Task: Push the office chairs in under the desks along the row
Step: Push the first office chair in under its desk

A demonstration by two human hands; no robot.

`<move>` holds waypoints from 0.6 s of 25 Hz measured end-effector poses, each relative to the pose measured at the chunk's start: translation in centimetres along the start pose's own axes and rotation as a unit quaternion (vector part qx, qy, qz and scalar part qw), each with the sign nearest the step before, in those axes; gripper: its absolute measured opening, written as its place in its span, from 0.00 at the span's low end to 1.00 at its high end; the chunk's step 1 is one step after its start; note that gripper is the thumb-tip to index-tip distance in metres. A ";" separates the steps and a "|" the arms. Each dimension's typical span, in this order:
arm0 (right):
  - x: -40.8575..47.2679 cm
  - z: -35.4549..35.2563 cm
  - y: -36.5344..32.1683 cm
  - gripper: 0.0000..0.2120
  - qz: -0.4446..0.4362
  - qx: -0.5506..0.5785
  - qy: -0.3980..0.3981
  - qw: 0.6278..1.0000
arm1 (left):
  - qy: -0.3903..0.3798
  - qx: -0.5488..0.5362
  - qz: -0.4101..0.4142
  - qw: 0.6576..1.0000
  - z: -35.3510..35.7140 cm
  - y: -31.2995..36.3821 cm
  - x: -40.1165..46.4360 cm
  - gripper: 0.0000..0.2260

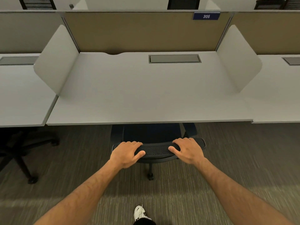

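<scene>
Head view: black mesh-backed office chair (156,149) sits at the near edge of the pale grey laminate desk (146,98), seat and armrests partly under the desktop, top of the backrest just clear of the edge. One caster and the centre post show below the backrest.

Left hand (125,154) grips the left end of the backrest's top rail, fingers curled over the far side, thumb on the near face. Right hand (188,151) grips the right end the same way, thumb pointing inward along the mesh. Both forearms are extended and bare.

Desk carries a recessed grey cable hatch (175,58) toward the back, a tan fabric partition (138,31) behind it, and white side dividers at each end. A blue plate reading 305 (206,16) is fixed to the partition's upper right.

Under the left neighbouring desk, the black star base of another chair (24,153) shows. Floor is striped grey-brown carpet (243,159). A white sneaker (139,212) shows at the bottom edge.
</scene>
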State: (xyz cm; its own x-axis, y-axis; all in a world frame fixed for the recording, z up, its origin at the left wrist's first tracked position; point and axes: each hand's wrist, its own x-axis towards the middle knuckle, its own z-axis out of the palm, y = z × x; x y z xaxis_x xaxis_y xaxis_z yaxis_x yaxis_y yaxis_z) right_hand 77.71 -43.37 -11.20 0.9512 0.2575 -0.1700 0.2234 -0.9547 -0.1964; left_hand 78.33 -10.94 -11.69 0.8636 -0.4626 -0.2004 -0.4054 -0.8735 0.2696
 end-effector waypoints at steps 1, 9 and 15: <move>0.6 0.0 0.0 0.38 0.002 0.000 0.002 1.000 | 0.000 0.002 0.000 1.000 -0.3 -0.4 0.6 0.36; 6.0 -0.3 -0.6 0.35 0.032 0.003 0.013 0.999 | 0.016 0.021 0.000 1.000 -1.9 -4.0 4.5 0.33; 9.6 -0.7 -1.0 0.33 0.048 0.009 0.044 0.998 | 0.028 0.019 0.014 0.999 -2.6 -6.8 7.4 0.32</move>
State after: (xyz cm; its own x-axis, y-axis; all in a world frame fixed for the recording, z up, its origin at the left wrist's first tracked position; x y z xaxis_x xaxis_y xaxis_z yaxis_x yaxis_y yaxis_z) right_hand 86.81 -40.03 -11.94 0.9831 0.1508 -0.1042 0.1278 -0.9713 -0.2005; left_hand 88.26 -8.07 -12.53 0.8662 -0.4795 -0.1405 -0.4406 -0.8656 0.2378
